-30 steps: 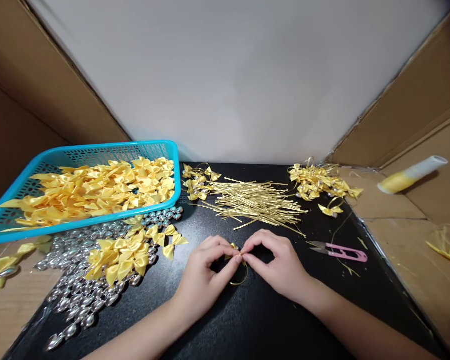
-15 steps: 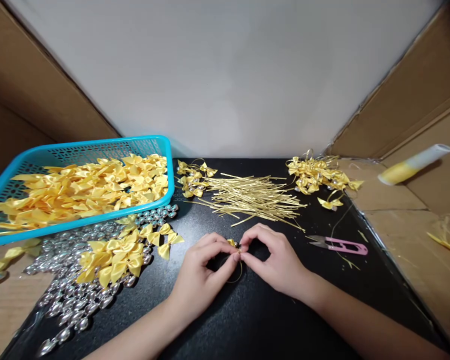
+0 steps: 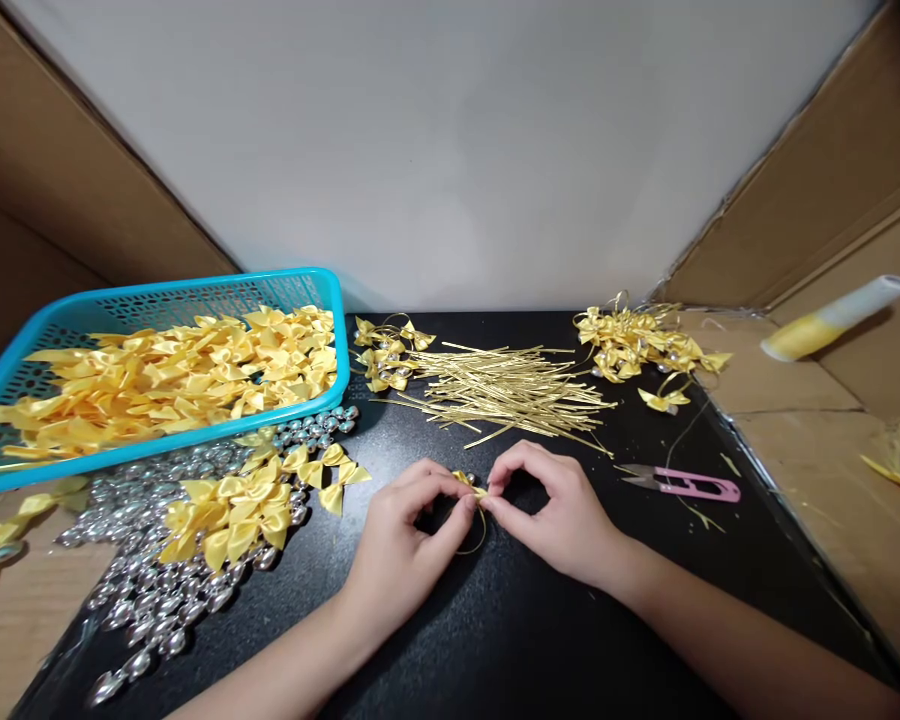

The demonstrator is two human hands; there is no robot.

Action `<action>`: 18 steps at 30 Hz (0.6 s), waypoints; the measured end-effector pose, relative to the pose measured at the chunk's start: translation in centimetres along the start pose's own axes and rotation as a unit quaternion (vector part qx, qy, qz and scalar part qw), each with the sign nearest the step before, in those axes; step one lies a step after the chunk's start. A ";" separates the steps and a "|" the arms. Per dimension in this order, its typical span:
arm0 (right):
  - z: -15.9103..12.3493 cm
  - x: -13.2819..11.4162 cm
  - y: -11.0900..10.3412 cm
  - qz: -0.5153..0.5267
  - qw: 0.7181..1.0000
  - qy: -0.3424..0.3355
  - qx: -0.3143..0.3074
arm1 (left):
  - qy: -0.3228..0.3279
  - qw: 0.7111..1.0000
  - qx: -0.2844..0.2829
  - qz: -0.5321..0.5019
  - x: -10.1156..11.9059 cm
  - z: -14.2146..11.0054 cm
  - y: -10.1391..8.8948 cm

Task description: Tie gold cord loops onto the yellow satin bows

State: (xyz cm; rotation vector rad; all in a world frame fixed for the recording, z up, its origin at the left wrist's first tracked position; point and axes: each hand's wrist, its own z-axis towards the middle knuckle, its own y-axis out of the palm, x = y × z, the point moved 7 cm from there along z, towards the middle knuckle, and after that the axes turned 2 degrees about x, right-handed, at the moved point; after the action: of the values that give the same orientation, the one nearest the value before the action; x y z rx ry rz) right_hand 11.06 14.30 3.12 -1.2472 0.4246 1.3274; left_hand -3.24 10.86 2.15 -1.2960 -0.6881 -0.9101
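At the middle of the black table, my left hand [image 3: 412,525] and my right hand [image 3: 559,510] meet fingertip to fingertip. Both pinch a small yellow ribbon bow [image 3: 465,478] with gold cord; a thin loop of the cord [image 3: 476,540] hangs below my left fingers. A silvery bead seems to sit at the bow, though fingers cover most of it. Just beyond the hands lies a heap of cut gold cords [image 3: 514,390]. Pink thread snips [image 3: 694,486] rest to the right of my right hand.
A turquoise basket [image 3: 341,330] full of yellow bows stands at left. Silver beads [image 3: 157,600] spread before it, with loose bows [image 3: 232,515] on top. Corded bows lie in a small pile [image 3: 382,365] and a larger one [image 3: 630,340]. A yellow-white tube [image 3: 832,320] is on the cardboard.
Both hands stay pinched together at nearly the same place. The fingertips have shifted slightly and a bit more of the yellow bow shows between them. The whole view has moved a little.
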 end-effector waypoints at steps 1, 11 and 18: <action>0.0 0.0 0.0 -0.001 1.000 0.001 0.000 | -0.001 1.000 0.001 0.001 0.0 0.0 0.0; 0.1 0.1 0.3 -0.001 1.000 0.008 -0.007 | -0.013 1.000 -0.008 0.016 -0.2 0.0 0.2; -0.1 0.5 0.3 0.004 1.000 0.026 -0.011 | -0.017 1.000 -0.018 0.013 -0.3 0.0 0.4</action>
State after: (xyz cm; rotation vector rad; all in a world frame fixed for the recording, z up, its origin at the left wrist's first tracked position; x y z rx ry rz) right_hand 10.92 14.41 2.57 -1.3024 0.4537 1.3114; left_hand -3.01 10.94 1.74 -1.3509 -0.6821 -0.8849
